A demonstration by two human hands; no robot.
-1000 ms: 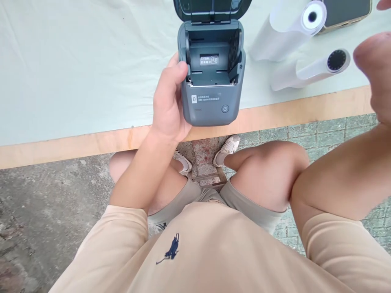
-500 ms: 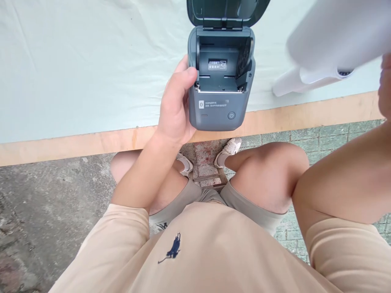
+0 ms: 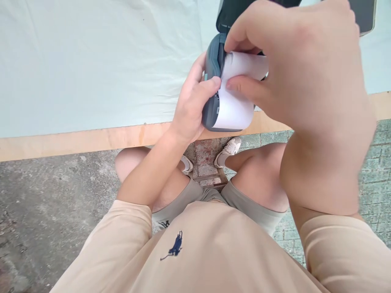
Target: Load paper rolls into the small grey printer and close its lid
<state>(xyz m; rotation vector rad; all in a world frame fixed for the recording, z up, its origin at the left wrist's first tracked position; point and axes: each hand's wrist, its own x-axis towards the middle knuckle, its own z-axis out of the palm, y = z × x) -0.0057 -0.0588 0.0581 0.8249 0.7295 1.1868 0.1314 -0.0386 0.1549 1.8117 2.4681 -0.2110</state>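
Observation:
A dark blue-grey portable label printer (image 3: 210, 114) is tilted above the table's front edge, its lid (image 3: 226, 16) swung up and away from me. My left hand (image 3: 191, 99) is closed around the printer's left side, thumb on the rim. From the right, my right hand (image 3: 308, 69) reaches over and pinches a white paper roll (image 3: 235, 103) at the printer's open compartment. A loose length of the paper hangs over the printer's front face, covering the button and most of the print. How deep the roll sits cannot be seen behind my right hand.
A pale cloth (image 3: 106, 73) covers the table, with a bare wooden edge (image 3: 91, 136) along the front. Part of a dark flat object (image 3: 363, 16) lies at the upper right. My knees are just below the edge.
My right hand has come in from the right with the white paper roll, now at the printer's open compartment. My left hand has shifted right and turned the printer.

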